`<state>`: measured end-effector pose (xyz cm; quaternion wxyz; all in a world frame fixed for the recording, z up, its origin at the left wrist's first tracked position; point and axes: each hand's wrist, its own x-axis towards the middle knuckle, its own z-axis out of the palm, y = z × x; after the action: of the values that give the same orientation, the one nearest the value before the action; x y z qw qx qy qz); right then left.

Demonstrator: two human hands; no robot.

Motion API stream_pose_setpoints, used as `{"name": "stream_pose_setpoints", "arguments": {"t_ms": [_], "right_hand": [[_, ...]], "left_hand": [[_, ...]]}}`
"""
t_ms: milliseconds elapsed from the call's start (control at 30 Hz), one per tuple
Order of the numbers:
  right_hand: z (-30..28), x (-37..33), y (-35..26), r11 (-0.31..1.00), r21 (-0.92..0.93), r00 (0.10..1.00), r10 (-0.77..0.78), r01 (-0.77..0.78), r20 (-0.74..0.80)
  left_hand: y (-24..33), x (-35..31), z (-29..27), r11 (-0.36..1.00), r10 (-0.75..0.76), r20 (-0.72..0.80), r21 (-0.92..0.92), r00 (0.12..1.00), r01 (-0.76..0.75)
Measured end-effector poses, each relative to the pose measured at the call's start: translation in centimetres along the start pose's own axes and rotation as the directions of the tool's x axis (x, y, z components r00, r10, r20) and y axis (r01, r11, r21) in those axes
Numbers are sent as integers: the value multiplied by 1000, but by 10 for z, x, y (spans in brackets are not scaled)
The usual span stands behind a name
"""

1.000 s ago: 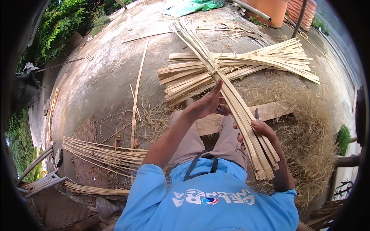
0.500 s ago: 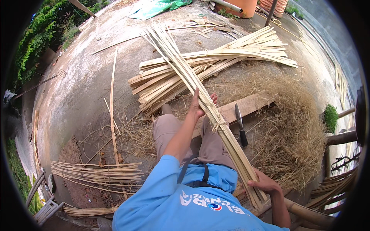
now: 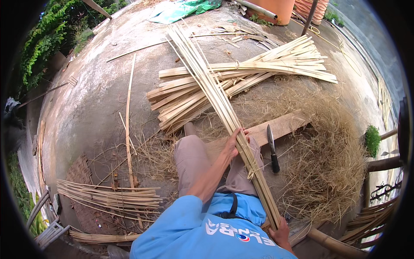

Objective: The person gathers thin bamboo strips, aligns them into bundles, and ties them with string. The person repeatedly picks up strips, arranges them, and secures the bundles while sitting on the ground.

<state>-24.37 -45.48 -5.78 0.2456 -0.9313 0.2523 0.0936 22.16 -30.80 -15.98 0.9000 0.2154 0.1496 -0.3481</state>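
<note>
Head view: one long bundle of pale split strips [image 3: 224, 108], held aslant over the person's lap. Near end low, beside the blue shirt [image 3: 177, 224]; far end fanned loosely toward the far edge of the ground [image 3: 95, 112]. Single tie [image 3: 252, 173] around it, between the two hands.

Left hand [image 3: 234, 143]: closed around the bundle near its middle, just beyond the tie. Right hand [image 3: 281, 234]: gripped the near end, fingers partly hidden.

Beyond the knees: two bound bundles, one [image 3: 297, 64] lying partly over the other [image 3: 185, 101], both waisted at the middle. The held bundle crossed in front of them; whether it touched them could not be told.

One wooden plank [image 3: 280, 128], set obliquely before the lap. One knife [image 3: 272, 146], blade across the plank's near long edge, black handle off the plank. One heap of fine, curled shavings [image 3: 325, 164], spread about the plank's right end.

Toward the ground's left edge: a row of slender rods [image 3: 112, 198], partly over a woven mat [image 3: 82, 170]; one long single strip [image 3: 129, 112]. At the far edge: one green sheet [image 3: 189, 11]; one orange container [image 3: 280, 11].
</note>
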Motion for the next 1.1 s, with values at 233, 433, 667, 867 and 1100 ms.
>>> {"name": "stream_pose_setpoints", "arguments": {"t_ms": [233,433,667,867,1100], "right_hand": [[10,3,55,999,22,998,-27,25,54],[38,94,11,977,158,989,-132,141,-69],[1,344,-272,886,314,936,-290,342,-199],[-92,578,-528,846,-172,830,-530,504,-173],[-72,495,-537,386,372,523,-746,844,-413]], "left_hand": [[-9,-49,34,990,72,-39,121,997,-67],[94,-4,94,957,180,130,206,975,-204],[320,31,137,644,493,89,631,866,-432],[278,-55,95,599,564,99,635,820,-488],[126,-162,-82,212,787,15,932,616,-293]]}}
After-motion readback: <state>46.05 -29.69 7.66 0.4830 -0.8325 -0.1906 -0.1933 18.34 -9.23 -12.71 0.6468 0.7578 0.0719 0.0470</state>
